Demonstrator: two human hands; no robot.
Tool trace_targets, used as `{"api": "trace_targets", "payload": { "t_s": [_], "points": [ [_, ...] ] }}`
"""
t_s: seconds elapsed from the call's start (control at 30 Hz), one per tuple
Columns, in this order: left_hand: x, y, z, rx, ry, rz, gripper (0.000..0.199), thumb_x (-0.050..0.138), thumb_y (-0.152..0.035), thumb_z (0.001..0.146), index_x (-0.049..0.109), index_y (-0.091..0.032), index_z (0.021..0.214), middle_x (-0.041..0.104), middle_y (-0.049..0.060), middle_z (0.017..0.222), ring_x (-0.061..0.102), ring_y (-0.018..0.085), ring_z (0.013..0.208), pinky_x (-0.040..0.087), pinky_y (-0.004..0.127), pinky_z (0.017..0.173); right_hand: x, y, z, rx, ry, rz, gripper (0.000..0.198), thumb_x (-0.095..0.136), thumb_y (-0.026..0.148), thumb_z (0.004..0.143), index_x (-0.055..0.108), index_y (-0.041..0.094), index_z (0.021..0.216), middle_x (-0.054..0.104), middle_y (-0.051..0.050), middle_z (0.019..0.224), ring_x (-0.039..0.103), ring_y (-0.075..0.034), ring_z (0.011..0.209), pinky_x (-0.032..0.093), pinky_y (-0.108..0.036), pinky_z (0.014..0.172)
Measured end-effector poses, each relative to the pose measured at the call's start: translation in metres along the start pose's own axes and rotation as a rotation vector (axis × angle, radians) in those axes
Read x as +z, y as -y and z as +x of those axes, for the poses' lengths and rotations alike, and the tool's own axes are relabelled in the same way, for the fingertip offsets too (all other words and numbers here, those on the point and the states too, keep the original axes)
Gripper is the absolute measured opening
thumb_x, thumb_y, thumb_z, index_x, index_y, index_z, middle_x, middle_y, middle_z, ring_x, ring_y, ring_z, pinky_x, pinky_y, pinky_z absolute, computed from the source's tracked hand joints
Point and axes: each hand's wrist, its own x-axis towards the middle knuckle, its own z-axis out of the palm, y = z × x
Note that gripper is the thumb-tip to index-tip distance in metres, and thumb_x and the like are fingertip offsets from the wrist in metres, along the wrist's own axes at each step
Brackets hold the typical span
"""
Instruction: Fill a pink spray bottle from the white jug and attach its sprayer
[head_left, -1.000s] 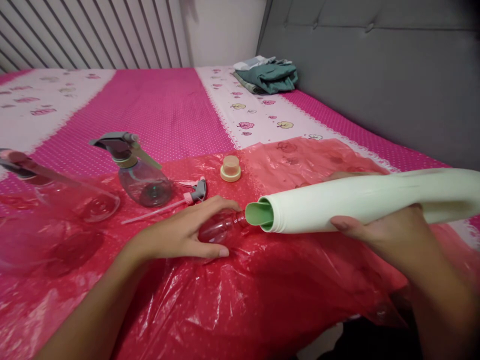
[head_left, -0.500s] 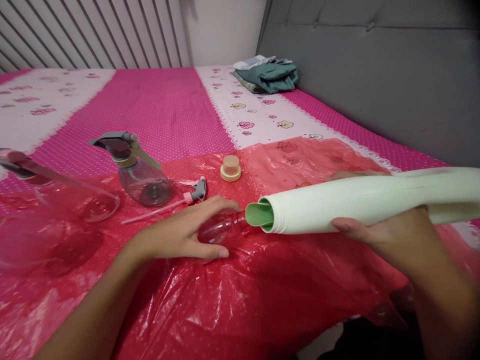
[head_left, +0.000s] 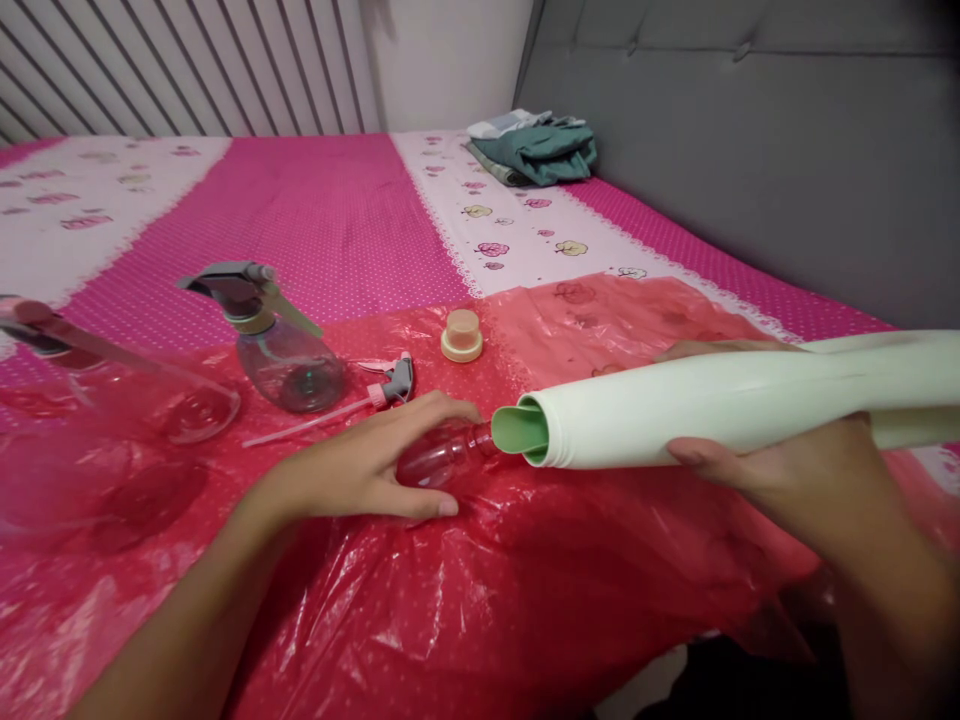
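Observation:
My left hand (head_left: 382,455) is wrapped round a small clear spray bottle (head_left: 439,460) without its top, its neck pointing right. My right hand (head_left: 757,455) grips a large pale green jug (head_left: 622,420), tilted almost level. The jug's green pouring spout (head_left: 514,430) lies right at the bottle's neck; whether they touch I cannot tell, and no liquid shows. Just beyond my left hand lies a grey and pink spray trigger (head_left: 390,385) with its dip tube. The jug's yellowish cap (head_left: 462,335) stands behind the bottle. Part of my right hand is hidden by the jug.
Two more spray bottles with triggers, one grey-topped (head_left: 289,365) and one pink-topped (head_left: 165,385), stand at the left. Red plastic sheeting (head_left: 450,600) covers the near part of the pink bedspread (head_left: 322,210). Folded clothes (head_left: 532,150) lie by the grey headboard (head_left: 735,150).
The rear of the jug has risen slightly as my right hand shifts a little. My left hand and the bottle stay in place.

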Motion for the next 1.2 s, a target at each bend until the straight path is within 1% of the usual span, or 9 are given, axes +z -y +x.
{"api": "trace_targets", "payload": {
  "t_s": [0.17, 0.43, 0.5, 0.63, 0.83, 1.03, 1.2],
  "points": [
    [0.0005, 0.0007, -0.0002, -0.001, 0.003, 0.002, 0.069, 0.08, -0.06, 0.099, 0.054, -0.026, 0.153, 0.065, 0.013, 0.151, 0.066, 0.035, 0.138, 0.054, 0.048, 0.12, -0.0016, 0.002, 0.0005, -0.006, 0.005, -0.002, 0.081, 0.059, 0.095, 0.087, 0.071, 0.032, 0.136, 0.074, -0.008, 0.139, 0.068, -0.042, 0.135, 0.048, -0.068, 0.121],
    [0.0, -0.0001, 0.0001, -0.009, 0.008, 0.018, 0.067, 0.079, -0.059, 0.1, 0.054, -0.026, 0.153, 0.066, 0.014, 0.15, 0.066, 0.036, 0.138, 0.057, 0.047, 0.115, 0.0018, -0.005, -0.0004, 0.01, -0.024, 0.008, 0.083, 0.061, 0.097, 0.083, 0.073, 0.031, 0.132, 0.075, -0.008, 0.138, 0.068, -0.043, 0.136, 0.057, -0.065, 0.113],
    [0.0001, 0.0002, -0.0001, -0.009, 0.005, 0.02, 0.067, 0.079, -0.059, 0.1, 0.054, -0.026, 0.152, 0.067, 0.013, 0.149, 0.067, 0.036, 0.136, 0.057, 0.047, 0.115, 0.0012, -0.0043, 0.0002, 0.0, -0.019, 0.002, 0.081, 0.061, 0.095, 0.085, 0.073, 0.031, 0.133, 0.074, -0.008, 0.138, 0.068, -0.043, 0.136, 0.055, -0.065, 0.114],
    [0.0005, 0.0005, 0.0001, -0.003, 0.005, 0.015, 0.066, 0.08, -0.058, 0.099, 0.055, -0.026, 0.151, 0.068, 0.013, 0.147, 0.068, 0.035, 0.134, 0.057, 0.047, 0.114, -0.0015, -0.0025, 0.0024, -0.054, -0.002, -0.025, 0.078, 0.06, 0.093, 0.087, 0.071, 0.032, 0.134, 0.074, -0.007, 0.137, 0.068, -0.042, 0.134, 0.049, -0.067, 0.12],
    [0.0003, -0.0003, 0.0002, -0.016, 0.013, 0.001, 0.067, 0.079, -0.059, 0.099, 0.055, -0.025, 0.151, 0.066, 0.013, 0.148, 0.068, 0.035, 0.135, 0.056, 0.047, 0.116, -0.003, -0.0023, 0.0024, -0.045, 0.007, -0.026, 0.079, 0.059, 0.094, 0.087, 0.07, 0.032, 0.134, 0.073, -0.008, 0.136, 0.067, -0.042, 0.133, 0.049, -0.066, 0.118],
    [0.0003, -0.0004, 0.0001, -0.013, 0.007, 0.013, 0.066, 0.079, -0.059, 0.099, 0.056, -0.025, 0.151, 0.068, 0.013, 0.147, 0.068, 0.035, 0.134, 0.057, 0.046, 0.115, -0.0037, 0.0025, 0.0015, -0.072, -0.036, -0.04, 0.078, 0.058, 0.093, 0.09, 0.071, 0.03, 0.134, 0.073, -0.01, 0.136, 0.067, -0.042, 0.132, 0.045, -0.069, 0.121],
    [0.0006, 0.0, 0.0003, -0.003, 0.002, 0.021, 0.066, 0.078, -0.062, 0.099, 0.055, -0.026, 0.15, 0.068, 0.013, 0.145, 0.069, 0.034, 0.133, 0.057, 0.046, 0.114, -0.0045, 0.0016, 0.0018, -0.063, -0.026, -0.049, 0.08, 0.057, 0.094, 0.089, 0.071, 0.03, 0.134, 0.072, -0.01, 0.137, 0.066, -0.043, 0.133, 0.044, -0.068, 0.122]
  ]
}}
